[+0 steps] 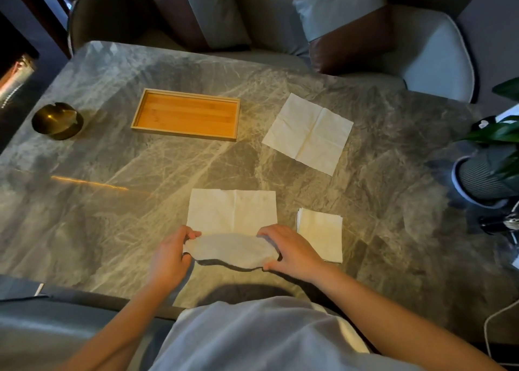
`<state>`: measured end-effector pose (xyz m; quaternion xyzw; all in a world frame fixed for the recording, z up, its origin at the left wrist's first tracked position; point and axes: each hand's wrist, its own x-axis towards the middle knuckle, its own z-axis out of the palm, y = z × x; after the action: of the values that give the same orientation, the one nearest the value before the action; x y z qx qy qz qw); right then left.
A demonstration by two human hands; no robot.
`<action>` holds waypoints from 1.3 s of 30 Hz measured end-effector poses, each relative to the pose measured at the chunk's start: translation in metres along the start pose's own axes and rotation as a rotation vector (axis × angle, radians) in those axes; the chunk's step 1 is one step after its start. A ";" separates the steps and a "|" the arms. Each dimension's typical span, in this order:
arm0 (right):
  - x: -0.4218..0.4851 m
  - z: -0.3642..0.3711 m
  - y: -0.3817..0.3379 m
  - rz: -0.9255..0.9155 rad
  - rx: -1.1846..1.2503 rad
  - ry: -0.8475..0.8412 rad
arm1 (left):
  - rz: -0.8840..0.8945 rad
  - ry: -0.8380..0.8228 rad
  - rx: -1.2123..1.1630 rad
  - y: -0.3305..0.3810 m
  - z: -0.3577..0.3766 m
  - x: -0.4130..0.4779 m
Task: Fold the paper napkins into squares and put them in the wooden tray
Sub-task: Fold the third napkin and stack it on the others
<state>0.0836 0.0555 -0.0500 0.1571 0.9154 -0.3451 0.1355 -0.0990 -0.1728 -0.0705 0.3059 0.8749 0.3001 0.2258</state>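
Observation:
A white paper napkin (pixel 232 210) lies on the marble table in front of me, its near edge lifted and curled over. My left hand (pixel 171 254) pinches the lifted edge at its left corner. My right hand (pixel 289 251) pinches it at the right corner. A second napkin (pixel 308 133) lies unfolded and flat at the far right. A small folded stack of napkins (pixel 321 234) rests just right of my right hand. The wooden tray (pixel 186 114) sits at the far centre-left with nothing in it.
A brass ashtray (pixel 57 120) stands at the far left. A potted plant in a ribbed grey pot (pixel 483 174) is at the right edge, with a dark object and a cable below it. Chairs and cushions line the far side of the table.

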 end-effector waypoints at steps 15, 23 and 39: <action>0.010 -0.005 0.010 0.293 0.182 0.196 | -0.184 0.075 -0.043 0.004 0.003 -0.009; 0.016 -0.002 0.009 0.384 0.099 0.204 | -0.206 0.092 -0.042 0.004 0.008 0.000; 0.010 0.008 0.003 0.427 0.118 0.223 | -0.230 0.058 0.054 -0.002 0.012 0.011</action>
<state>0.0763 0.0547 -0.0612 0.3918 0.8490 -0.3418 0.0943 -0.1008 -0.1626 -0.0827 0.2008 0.9180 0.2575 0.2251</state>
